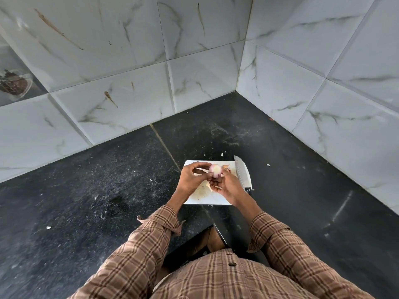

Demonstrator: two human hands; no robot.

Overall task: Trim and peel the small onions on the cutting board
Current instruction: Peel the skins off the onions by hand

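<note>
A: Containers first. One clear dish (16, 86) at the far left edge, in a recess in the wall. Dark brown stuff piled in it; cannot tell what it is.

B: Surface and room?

A: Black speckled counter (90, 190), dusty, with pale scraps scattered about. It runs into a corner of white marble-look wall tiles (129, 39), some streaked brown. A white cutting board (207, 198) lies flat near the counter's front edge. A knife (243, 174) rests along the board's right side, tip pointing away from the person, dark handle toward them. Bits of onion skin (203, 190) lie on the board beneath the hands.

B: The onion?

A: One small onion (215, 170), pale with a pink tinge, held above the far part of the board, between both hands. Left hand (192, 180) curls around it from the left, thumb and fingertips on it. Right hand (226, 186) pinches it from below and the right, fingers closed on it. The knife sits just beside the right hand, untouched.

B: Sleeves?

A: Brown checked shirt (216, 277), cuffs unbuttoned.
</note>
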